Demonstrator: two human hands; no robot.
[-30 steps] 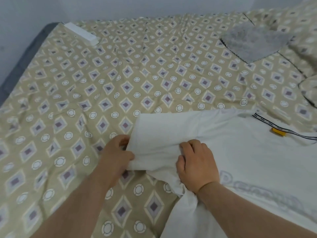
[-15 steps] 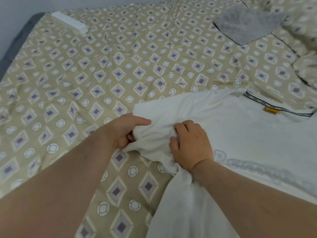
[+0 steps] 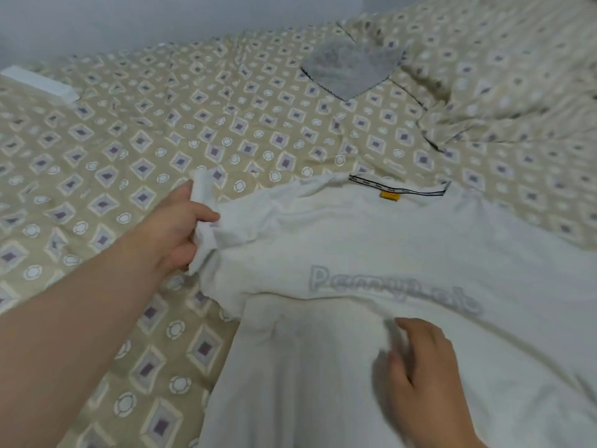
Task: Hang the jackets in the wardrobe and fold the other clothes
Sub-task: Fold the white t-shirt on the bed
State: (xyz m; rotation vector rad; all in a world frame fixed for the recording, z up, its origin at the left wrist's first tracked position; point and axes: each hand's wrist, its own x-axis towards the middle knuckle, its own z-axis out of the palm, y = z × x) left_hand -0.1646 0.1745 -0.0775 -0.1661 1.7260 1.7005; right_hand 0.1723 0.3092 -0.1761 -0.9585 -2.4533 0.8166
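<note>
Right hand (image 3: 423,367) moved off sleeve (image 3: 226,231) onto white shirt (image 3: 387,240), lying loose; left hand (image 3: 176,229) pinches sleeve.

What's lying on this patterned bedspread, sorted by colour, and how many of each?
White: 2, the T-shirt and a long boxlike object
Grey: 1, a cloth
Total: 3

One white T-shirt (image 3: 403,247), two hands, left hand (image 3: 176,229) and right hand (image 3: 423,367), one grey cloth (image 3: 352,64) upper centre, one white bar (image 3: 42,84) upper left
</note>
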